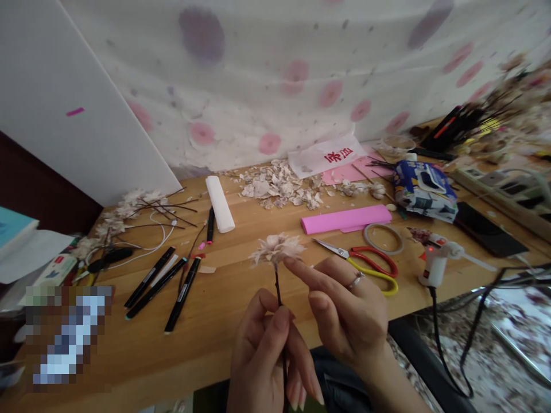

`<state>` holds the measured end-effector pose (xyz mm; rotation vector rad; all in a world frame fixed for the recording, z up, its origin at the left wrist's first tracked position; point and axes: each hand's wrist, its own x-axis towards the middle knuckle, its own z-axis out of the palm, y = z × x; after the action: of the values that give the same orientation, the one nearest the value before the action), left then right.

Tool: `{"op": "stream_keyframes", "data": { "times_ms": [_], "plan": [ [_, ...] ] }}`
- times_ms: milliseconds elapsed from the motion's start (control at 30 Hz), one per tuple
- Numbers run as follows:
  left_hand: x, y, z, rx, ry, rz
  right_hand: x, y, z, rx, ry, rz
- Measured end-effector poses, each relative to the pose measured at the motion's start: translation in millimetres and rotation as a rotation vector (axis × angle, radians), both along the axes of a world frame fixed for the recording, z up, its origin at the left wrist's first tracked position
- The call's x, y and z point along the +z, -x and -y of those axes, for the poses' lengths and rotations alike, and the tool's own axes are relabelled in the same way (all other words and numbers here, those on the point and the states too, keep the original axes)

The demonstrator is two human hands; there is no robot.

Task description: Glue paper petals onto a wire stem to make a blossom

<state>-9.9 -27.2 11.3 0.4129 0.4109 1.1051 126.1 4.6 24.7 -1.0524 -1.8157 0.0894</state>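
Between the thumb and fingers of my left hand is the dark thin stem of a handmade flower. The stem stands nearly upright, and its pale, pinkish-white petals spread out at the top. My right hand is just right of the bloom, its index finger stretched out with the tip at the underside of the petals. The other fingers of that hand are loosely bent and hold nothing that I can see. Scissors with red and yellow handles lie behind my right hand.
Loose petals are heaped at the back. A pink paper roll, a tape ring and a wipes pack lie to the right, near a white glue gun with a cord. Several markers lie left, below finished flowers.
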Motion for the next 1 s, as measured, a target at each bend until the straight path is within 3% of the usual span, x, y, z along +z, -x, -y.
{"op": "stream_keyframes", "data": {
  "times_ms": [1000],
  "plan": [
    [-0.6,-3.2,5.3,-0.011,-0.009,0.013,0.6,-0.9,4.0,-0.032,0.011,0.0]
  ]
}}
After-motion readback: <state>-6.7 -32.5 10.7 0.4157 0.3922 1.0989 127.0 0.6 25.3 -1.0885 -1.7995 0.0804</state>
